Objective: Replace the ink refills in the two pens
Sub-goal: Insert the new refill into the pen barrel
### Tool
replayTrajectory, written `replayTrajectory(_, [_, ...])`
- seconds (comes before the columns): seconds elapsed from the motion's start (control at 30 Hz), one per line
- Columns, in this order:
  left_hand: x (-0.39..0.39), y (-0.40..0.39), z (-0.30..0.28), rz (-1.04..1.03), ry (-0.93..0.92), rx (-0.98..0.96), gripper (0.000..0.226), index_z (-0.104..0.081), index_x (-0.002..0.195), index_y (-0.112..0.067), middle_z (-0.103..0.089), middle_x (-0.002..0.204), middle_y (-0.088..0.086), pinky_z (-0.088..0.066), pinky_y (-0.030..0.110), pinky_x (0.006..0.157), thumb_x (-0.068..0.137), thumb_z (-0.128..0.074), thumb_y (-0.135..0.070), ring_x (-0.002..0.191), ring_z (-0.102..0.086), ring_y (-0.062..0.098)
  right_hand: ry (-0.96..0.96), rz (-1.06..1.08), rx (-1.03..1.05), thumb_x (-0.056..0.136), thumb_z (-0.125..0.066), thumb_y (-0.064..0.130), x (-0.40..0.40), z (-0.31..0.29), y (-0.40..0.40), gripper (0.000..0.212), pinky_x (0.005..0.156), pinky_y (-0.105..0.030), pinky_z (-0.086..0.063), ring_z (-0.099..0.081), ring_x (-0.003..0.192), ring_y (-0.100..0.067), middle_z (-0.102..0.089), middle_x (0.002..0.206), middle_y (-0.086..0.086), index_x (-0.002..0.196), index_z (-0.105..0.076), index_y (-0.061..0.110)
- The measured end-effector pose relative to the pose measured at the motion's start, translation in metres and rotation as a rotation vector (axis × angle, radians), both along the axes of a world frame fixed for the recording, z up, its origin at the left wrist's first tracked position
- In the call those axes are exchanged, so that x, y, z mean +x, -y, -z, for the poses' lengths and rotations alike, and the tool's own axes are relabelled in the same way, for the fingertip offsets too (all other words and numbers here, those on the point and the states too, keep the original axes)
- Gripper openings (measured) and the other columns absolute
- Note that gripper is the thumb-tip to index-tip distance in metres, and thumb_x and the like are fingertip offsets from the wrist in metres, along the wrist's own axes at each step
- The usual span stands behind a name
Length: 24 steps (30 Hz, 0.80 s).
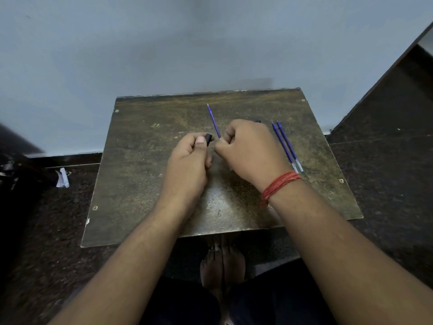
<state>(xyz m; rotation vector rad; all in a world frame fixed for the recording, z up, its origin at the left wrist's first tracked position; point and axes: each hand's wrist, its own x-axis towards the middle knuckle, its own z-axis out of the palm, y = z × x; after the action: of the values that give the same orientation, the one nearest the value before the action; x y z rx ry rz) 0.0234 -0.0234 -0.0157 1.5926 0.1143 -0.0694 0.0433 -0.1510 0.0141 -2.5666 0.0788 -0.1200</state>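
Gripping is shared between both hands over the middle of the worktop (145, 184). In its closed grip the right hand (250, 151) pinches the lower end of a blue ink refill (215, 121); that end is hidden among the fingers. The left hand (189, 158) is curled shut around a short black pen piece (208, 139), whose blunt end shows just past the thumb. I cannot tell whether it is a barrel or a cap.

From the right-hand grip the held refill rises toward 11 o'clock, its long axis nearly straight away from the person, its fine tip at the far end above the bare worktop. The black piece sits just beside the refill's lower end, at about 9 o'clock from it, close but apparently not touching. The left hand is nearer that piece and the right hand is nearer the refill, so the next joining or parting of the two probably turns on lining up the refill's axis with the black piece's open end.

Two more blue refills (287, 146) lie side by side at 3 o'clock from the right hand. They run parallel from about 11 o'clock down to 5 o'clock, tips at the far end and pale ends nearest the wrist, which wears a red thread band (280, 185). A dark tip (257, 121) peeks out beyond the right knuckles; what it belongs to is hidden.
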Motion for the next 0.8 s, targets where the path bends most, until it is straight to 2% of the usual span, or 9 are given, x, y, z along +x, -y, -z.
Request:
replayTrajectory(0.07, [-0.001, 0.004, -0.002, 0.048, 0.011, -0.009, 0.027, -0.068, 0.105, -0.027, -0.048, 0.058, -0.011, -0.027, 0.022, 0.043, 0.108, -0.041, -0.026, 0.042, -0.033, 0.002, -0.017, 0.023, 0.151, 0.078, -0.063, 0.033, 0.0, 0.0, 0.003, 0.017, 0.063, -0.033, -0.052, -0.063, 0.066, -0.017, -0.065, 0.064, 0.003, 0.074, -0.063, 0.016])
replayTrajectory(0.17, [-0.003, 0.006, -0.006, 0.077, 0.02, -0.075, 0.028, -0.068, 0.113, -0.026, -0.047, 0.057, -0.011, -0.025, 0.018, 0.039, 0.109, -0.04, -0.022, 0.041, -0.031, 0.002, 0.007, 0.044, 0.315, 0.081, -0.067, 0.029, 0.001, 0.0, 0.005, 0.018, 0.052, -0.023, -0.04, -0.051, 0.052, -0.003, -0.057, 0.056, 0.008, 0.069, -0.06, 0.018])
replayTrajectory(0.23, [-0.004, 0.005, -0.008, 0.082, 0.006, -0.133, 0.028, -0.068, 0.115, -0.023, -0.046, 0.057, -0.009, -0.023, 0.017, 0.039, 0.11, -0.04, -0.021, 0.041, -0.028, 0.003, 0.007, 0.039, 0.405, 0.082, -0.068, 0.025, 0.002, 0.001, 0.006, 0.023, 0.044, -0.015, -0.032, -0.044, 0.046, -0.001, -0.05, 0.052, 0.01, 0.064, -0.054, 0.021])
replayTrajectory(0.37, [-0.003, 0.005, -0.008, 0.095, -0.005, -0.179, 0.029, -0.068, 0.115, -0.021, -0.045, 0.057, -0.008, -0.021, 0.016, 0.04, 0.11, -0.039, -0.02, 0.041, -0.025, 0.003, 0.012, 0.012, 0.487, 0.087, -0.067, 0.026, 0.0, 0.004, 0.007, 0.024, 0.049, -0.018, -0.033, -0.042, 0.049, -0.002, -0.051, 0.057, 0.009, 0.067, -0.056, 0.018])
replayTrajectory(0.5, [-0.004, 0.005, -0.006, 0.11, 0.003, -0.155, 0.028, -0.067, 0.113, -0.019, -0.045, 0.057, -0.009, -0.022, 0.016, 0.04, 0.11, -0.039, -0.022, 0.039, -0.026, 0.002, 0.051, 0.061, 0.615, 0.089, -0.063, 0.023, 0.005, 0.003, 0.011, 0.021, 0.057, -0.036, -0.042, -0.049, 0.058, -0.017, -0.064, 0.072, -0.016, 0.075, -0.061, 0.007])
replayTrajectory(0.53, [-0.005, 0.005, -0.005, 0.108, -0.002, -0.147, 0.027, -0.065, 0.111, -0.017, -0.046, 0.057, -0.009, -0.022, 0.016, 0.039, 0.11, -0.039, -0.023, 0.039, -0.026, 0.002, 0.068, 0.098, 0.683, 0.089, -0.063, 0.023, 0.007, 0.003, 0.014, 0.022, 0.055, -0.037, -0.041, -0.049, 0.058, -0.021, -0.064, 0.074, -0.021, 0.074, -0.059, 0.007])
replayTrajectory(0.57, [-0.005, 0.006, -0.005, 0.107, -0.01, -0.137, 0.025, -0.063, 0.107, -0.016, -0.047, 0.057, -0.009, -0.022, 0.016, 0.039, 0.11, -0.039, -0.024, 0.038, -0.027, 0.001, 0.086, 0.138, 0.752, 0.089, -0.063, 0.022, 0.008, 0.002, 0.018, 0.023, 0.051, -0.032, -0.038, -0.049, 0.058, -0.023, -0.061, 0.073, -0.023, 0.072, -0.057, 0.009])
replayTrajectory(0.67, [-0.006, 0.005, -0.004, 0.119, -0.022, -0.101, 0.024, -0.059, 0.101, -0.014, -0.048, 0.058, -0.01, -0.023, 0.018, 0.038, 0.11, -0.04, -0.025, 0.039, -0.028, 0.002, 0.107, 0.228, 0.96, 0.091, -0.062, 0.018, 0.01, 0.001, 0.029, 0.019, 0.04, -0.02, -0.033, -0.048, 0.051, -0.015, -0.059, 0.067, -0.007, 0.074, -0.057, 0.012])
replayTrajectory(0.8, [-0.007, 0.005, -0.004, 0.144, -0.025, -0.068, 0.025, -0.062, 0.099, -0.015, -0.048, 0.06, -0.008, -0.023, 0.019, 0.039, 0.109, -0.042, -0.027, 0.039, -0.029, 0.002, 0.087, 0.254, 1.099, 0.092, -0.062, 0.018, 0.01, -0.001, 0.035, 0.017, 0.038, -0.018, -0.029, -0.047, 0.045, -0.009, -0.059, 0.06, 0.004, 0.076, -0.059, 0.015])
